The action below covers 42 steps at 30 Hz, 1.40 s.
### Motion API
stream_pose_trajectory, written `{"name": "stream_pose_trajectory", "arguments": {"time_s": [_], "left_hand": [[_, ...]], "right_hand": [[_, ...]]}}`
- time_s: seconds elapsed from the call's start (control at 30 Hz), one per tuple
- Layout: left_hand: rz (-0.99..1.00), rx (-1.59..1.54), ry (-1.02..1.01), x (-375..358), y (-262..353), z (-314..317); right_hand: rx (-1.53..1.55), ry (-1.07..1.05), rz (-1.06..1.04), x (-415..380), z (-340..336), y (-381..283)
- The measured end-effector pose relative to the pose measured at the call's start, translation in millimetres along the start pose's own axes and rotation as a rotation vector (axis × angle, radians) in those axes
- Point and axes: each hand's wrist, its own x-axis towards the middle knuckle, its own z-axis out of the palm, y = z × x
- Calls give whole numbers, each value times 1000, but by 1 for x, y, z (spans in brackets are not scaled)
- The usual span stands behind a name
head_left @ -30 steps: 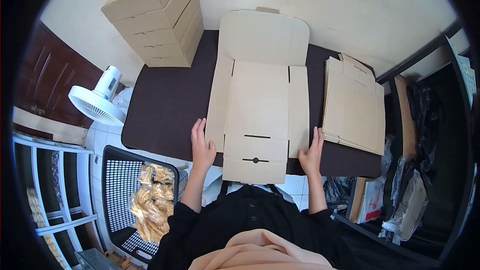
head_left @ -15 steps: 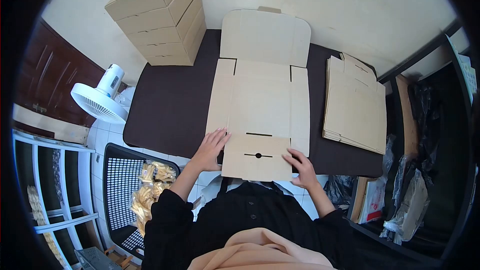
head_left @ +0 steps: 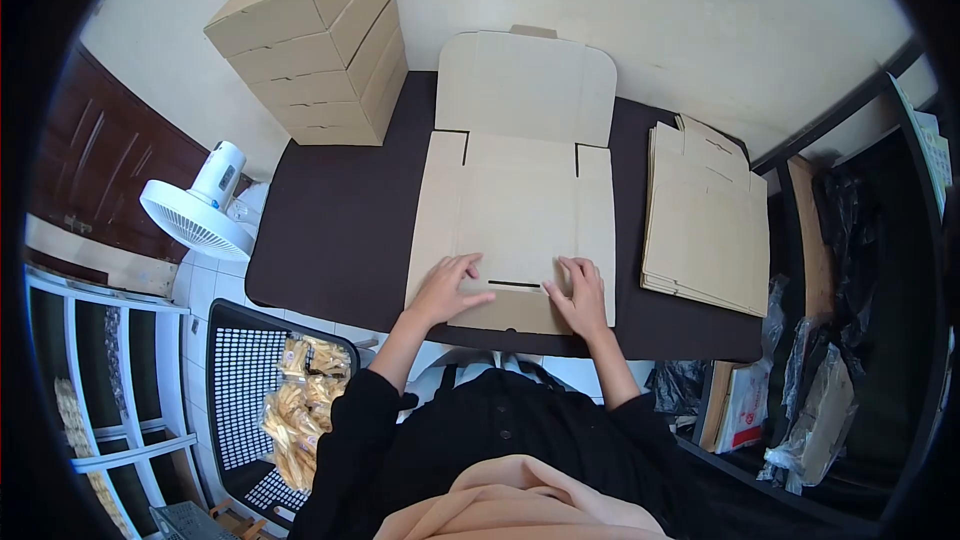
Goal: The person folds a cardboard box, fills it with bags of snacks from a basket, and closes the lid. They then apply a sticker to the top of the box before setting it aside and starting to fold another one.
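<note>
The left hand (head_left: 442, 290) and right hand (head_left: 584, 301), fingers spread and clasping nothing, rest at the near end of the rectangular tan cardboard box blank (head_left: 520, 202); it stretches ahead of both, long axis pointing away, neither hand nearer.

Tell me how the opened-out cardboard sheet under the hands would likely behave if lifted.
The cardboard sheet would probably feel light for its size, since it looks thin. Its broad panels look fairly stiff, yet it would likely fold at the crease below the rounded far flap.
</note>
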Motion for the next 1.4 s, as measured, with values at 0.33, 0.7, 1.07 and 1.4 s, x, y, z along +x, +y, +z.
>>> {"name": "stream_pose_trajectory", "arguments": {"time_s": [0.33, 0.7, 1.07, 1.4], "left_hand": [[117, 354, 103, -25, 10, 0], [518, 496, 442, -28, 34, -32], [31, 433, 242, 59, 7, -34], [306, -458, 426, 2, -12, -6]], "right_hand": [[-82, -49, -153, -23, -20, 1], [20, 99, -350, -3, -53, -17], [-104, 41, -43, 71, -12, 13], [459, 265, -11, 20, -29, -6]]}}
